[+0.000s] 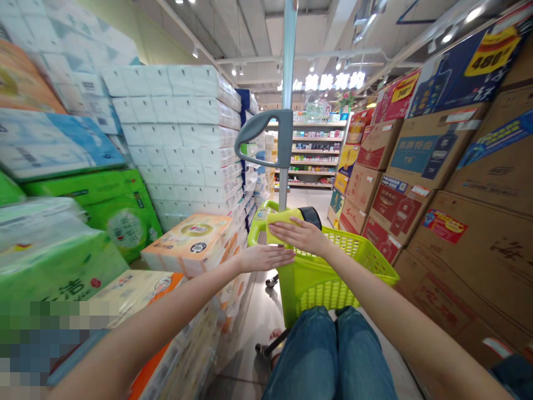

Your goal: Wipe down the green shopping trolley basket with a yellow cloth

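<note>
In the head view, my right hand [300, 234] lies over a folded yellow cloth [287, 216], fingers stretched across it, pressing it to the top of a lime-green shopping cart [353, 261]. Just below, my left hand [266, 258] reaches in from the left, its fingers straight and together against the cart's near upright; its palm holds nothing that I can see. A black rounded piece [310, 217] sits right behind the cloth. Above the hands rises a metal pole [287, 66] with a grey loop handle [266, 139].
Stacked white tissue packs [175, 133] and an orange tissue pack [194, 239] line the left side. Cardboard cartons [478, 222] form a wall on the right. Beyond the cart, the aisle floor [310, 199] leads to stocked shelves [316, 150]. My knees [328, 344] are close to the cart.
</note>
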`<action>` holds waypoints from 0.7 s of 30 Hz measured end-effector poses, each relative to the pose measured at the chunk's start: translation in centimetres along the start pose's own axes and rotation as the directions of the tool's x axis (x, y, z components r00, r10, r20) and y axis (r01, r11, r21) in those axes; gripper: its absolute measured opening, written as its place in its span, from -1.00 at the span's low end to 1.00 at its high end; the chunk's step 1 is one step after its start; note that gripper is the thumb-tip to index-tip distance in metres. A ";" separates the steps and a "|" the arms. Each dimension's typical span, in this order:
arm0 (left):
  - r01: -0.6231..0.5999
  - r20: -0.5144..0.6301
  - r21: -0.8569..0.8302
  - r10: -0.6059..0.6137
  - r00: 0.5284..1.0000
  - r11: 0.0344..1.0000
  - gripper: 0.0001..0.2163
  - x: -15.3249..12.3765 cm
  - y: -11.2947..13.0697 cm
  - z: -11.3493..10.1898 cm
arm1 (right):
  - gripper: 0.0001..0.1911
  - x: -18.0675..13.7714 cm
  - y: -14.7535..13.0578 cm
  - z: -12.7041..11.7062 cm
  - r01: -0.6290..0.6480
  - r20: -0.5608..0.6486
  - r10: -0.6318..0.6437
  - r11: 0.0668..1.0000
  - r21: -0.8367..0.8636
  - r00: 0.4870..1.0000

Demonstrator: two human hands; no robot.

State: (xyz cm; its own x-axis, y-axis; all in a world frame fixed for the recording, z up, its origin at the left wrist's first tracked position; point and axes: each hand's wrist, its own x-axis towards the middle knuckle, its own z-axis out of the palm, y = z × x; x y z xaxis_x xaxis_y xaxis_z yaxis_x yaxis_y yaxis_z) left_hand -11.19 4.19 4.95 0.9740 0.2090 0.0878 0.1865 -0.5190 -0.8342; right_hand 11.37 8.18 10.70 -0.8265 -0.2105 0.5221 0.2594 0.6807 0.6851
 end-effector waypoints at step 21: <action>0.019 -0.013 -0.045 -0.020 1.000 0.999 -0.50 0.0 0.0 -0.2 | -0.33 2.2 3.1 -1.5 -0.010 0.023 0.010 1.000 -0.004 1.000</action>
State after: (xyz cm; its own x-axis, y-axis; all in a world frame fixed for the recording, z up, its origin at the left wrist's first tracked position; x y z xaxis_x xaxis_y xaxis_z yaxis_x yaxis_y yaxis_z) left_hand -11.20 4.01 5.11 0.9717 0.2083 0.1111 0.2105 -0.5516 -0.8071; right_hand 11.10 8.77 14.67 -0.8348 -0.1875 0.5177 0.2698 0.6803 0.6815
